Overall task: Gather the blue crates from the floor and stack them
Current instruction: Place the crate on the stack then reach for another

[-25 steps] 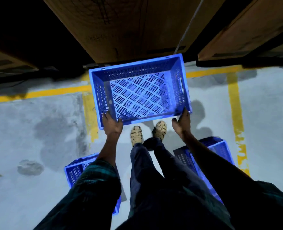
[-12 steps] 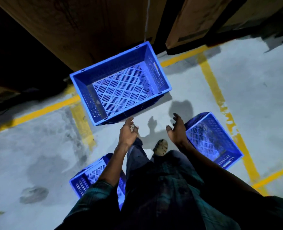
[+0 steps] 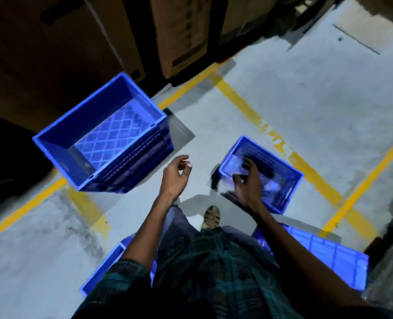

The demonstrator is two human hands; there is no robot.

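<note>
Head view. A second ago I held the blue crate stack (image 3: 103,134) by its near rim; it now rests on the floor (image 3: 306,100) beside the cardboard boxes (image 3: 181,31), released. My left hand (image 3: 174,178) hangs empty, fingers loosely curled; my right hand (image 3: 248,183), fingers spread, has swung over the next blue crate (image 3: 280,180), not yet gripping. Two more crates (image 3: 329,256) lie near my feet, so gathering seems partway done.

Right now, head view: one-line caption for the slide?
Both hands empty, left hand and right hand reach toward a small blue crate on the floor, beside the stacked crates.
</note>
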